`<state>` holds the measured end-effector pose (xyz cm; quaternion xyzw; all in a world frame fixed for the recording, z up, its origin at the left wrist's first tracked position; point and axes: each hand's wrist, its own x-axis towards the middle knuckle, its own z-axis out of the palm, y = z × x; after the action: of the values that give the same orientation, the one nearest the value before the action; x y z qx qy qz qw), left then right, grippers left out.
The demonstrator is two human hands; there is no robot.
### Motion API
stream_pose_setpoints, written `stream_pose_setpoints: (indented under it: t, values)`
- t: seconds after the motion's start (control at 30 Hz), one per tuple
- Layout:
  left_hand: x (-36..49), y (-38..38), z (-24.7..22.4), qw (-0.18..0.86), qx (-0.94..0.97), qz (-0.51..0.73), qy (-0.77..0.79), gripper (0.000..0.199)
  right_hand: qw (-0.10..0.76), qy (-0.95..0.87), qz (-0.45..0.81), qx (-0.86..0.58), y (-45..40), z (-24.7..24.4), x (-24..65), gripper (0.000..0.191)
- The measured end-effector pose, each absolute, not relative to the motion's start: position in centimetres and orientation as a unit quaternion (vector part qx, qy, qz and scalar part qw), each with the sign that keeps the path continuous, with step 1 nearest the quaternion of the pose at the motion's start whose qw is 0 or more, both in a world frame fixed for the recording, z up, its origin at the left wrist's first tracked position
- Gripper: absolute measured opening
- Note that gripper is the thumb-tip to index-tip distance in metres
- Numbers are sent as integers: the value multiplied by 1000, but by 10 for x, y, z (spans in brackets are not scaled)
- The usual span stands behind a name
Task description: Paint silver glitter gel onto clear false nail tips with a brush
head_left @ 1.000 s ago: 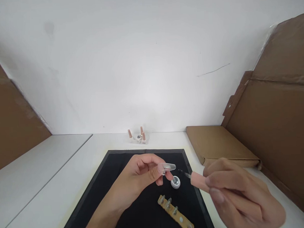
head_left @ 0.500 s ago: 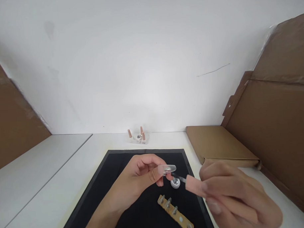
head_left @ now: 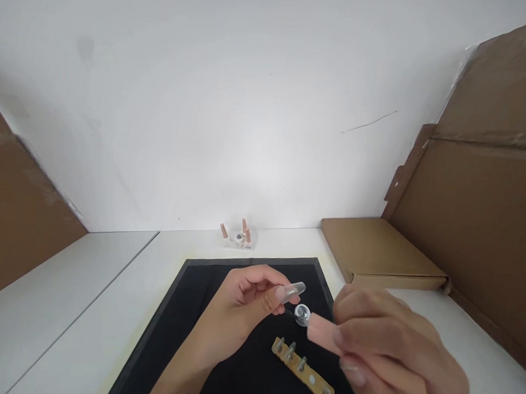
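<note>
My left hand [head_left: 237,318] is closed, pinching a clear false nail [head_left: 292,291] between thumb and fingertips over the black mat. The nail points right and slightly up. In my right hand [head_left: 393,342] I grip a nail polish brush by its peach cap [head_left: 323,333], fingers wrapped round it. The brush's dark bristles reach left, just below the false nail; whether they touch it I cannot tell. Under the brush sits a small round white pot [head_left: 302,315]. Nearer to me lies a tan display strip [head_left: 302,369] carrying several clear nail tips and a bare white dot.
The black mat [head_left: 238,370] lies on a white table [head_left: 132,282]. At the back, a clear tray [head_left: 239,244] holds bottles with peach caps. A flat cardboard box [head_left: 377,247] is at right, and cardboard panels [head_left: 474,195] flank both sides before a white wall.
My right hand has moved left and slightly down with the brush, whose bristles are now below the false nail. The false nail has tilted upward a little in my left hand.
</note>
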<state>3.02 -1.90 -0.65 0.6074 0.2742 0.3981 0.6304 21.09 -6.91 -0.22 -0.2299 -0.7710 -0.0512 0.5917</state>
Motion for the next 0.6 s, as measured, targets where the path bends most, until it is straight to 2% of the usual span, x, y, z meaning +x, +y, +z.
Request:
stream_pose_setpoints:
  t: [0.13,0.43,0.6]
  values:
    - [30,-20,-9,630,609,402,266,13,567,-786,-46,-242,-67,0,215,18]
    - [25,-21,-15,624,620,399,259,12,615,-732,-50,-288,-67,-9,225,15]
    - [30,-18,-14,611,627,403,268,10,574,-781,-33,-244,-71,-2,214,18]
